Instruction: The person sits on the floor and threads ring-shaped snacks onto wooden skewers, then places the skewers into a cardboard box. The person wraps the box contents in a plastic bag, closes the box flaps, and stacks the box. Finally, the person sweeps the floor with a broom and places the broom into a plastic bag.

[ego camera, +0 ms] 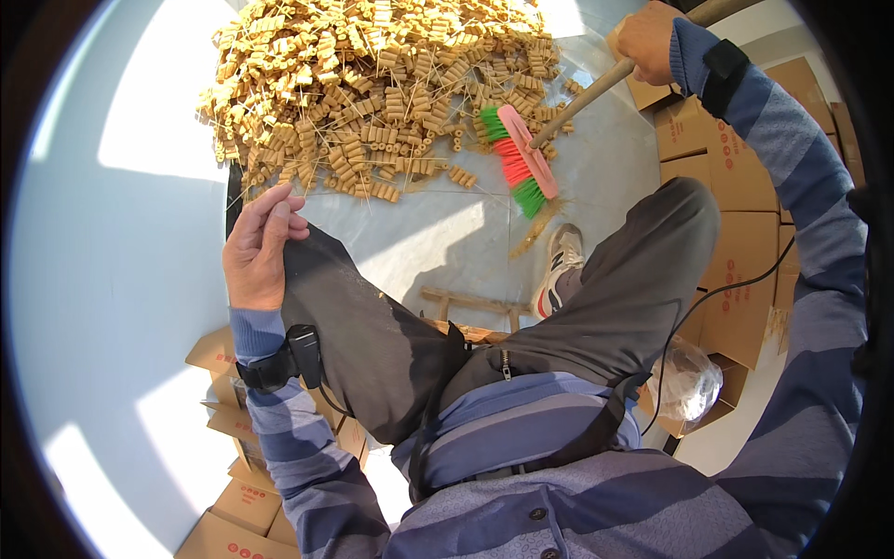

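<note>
My right hand (649, 43) grips the wooden handle (585, 100) of a broom at the upper right. The broom's pink head (527, 150), with green and red bristles, rests on the grey floor. My left hand (260, 241) is raised near my knee at the left, fingers bent together; whether something small lies between them cannot be told. In front of me lies a large heap of small tan ribbed rolls (349, 105) with thin sticks in them. A few lie loose at its near edge, and a streak of tan crumbs (536, 229) trails from the bristles.
Cardboard boxes (737, 244) are stacked at the right, and more boxes (248, 506) stand at the lower left. A clear plastic bag (684, 381) lies in an open box. A wooden stool (475, 302) is partly visible beneath me. A pale wall (126, 279) runs along the left. A black cable hangs at my right.
</note>
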